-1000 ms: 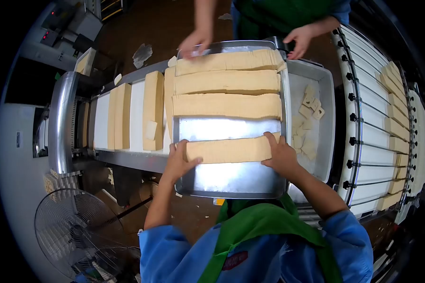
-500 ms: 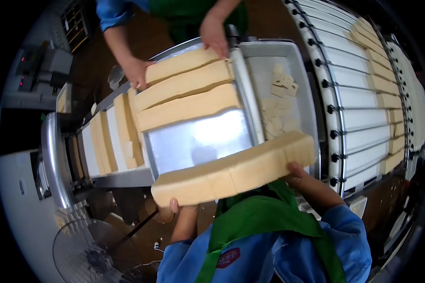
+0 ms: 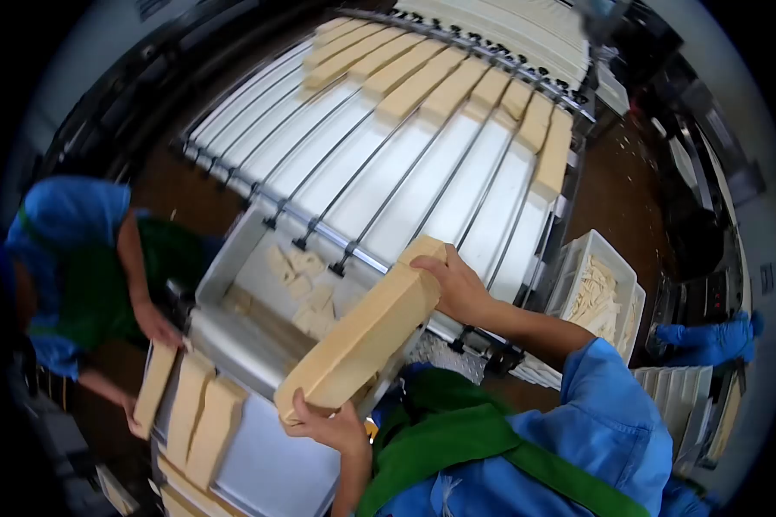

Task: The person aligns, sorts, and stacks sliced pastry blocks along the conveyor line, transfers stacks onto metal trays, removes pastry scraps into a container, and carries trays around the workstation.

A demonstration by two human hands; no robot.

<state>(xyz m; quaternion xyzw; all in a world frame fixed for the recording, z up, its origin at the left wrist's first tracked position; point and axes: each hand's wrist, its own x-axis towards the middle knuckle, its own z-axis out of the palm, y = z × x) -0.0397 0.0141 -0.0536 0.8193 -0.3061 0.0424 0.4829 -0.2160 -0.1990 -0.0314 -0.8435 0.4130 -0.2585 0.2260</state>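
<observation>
A long, soft-looking pale-yellow block (image 3: pixel 362 332) is held up in front of me, slanting from lower left to upper right. My left hand (image 3: pixel 332 428) grips its near lower end, thumb on the side. At the far upper end, my right hand (image 3: pixel 459 284) is closed round it, thumb on top. Whether it is dough or another food, I cannot tell. Below the block is a metal tray (image 3: pixel 254 293) with thin pale scraps (image 3: pixel 306 280). Nearer, similar blocks (image 3: pixel 211 431) lie on a shiny metal surface (image 3: pixel 272 465).
Ahead stands a white slatted conveyor (image 3: pixel 353 164) with metal cross rods and a row of similar blocks (image 3: pixel 444 82) along its far side. A co-worker's hands (image 3: pixel 157 327) hold another block at left. A white bin (image 3: pixel 591 284) of strips sits at right.
My view has turned right towards the conveyor. The block in my hands has swung from roughly level above the metal surface to a steep slant pointing at the conveyor. Both hands still hold it.
</observation>
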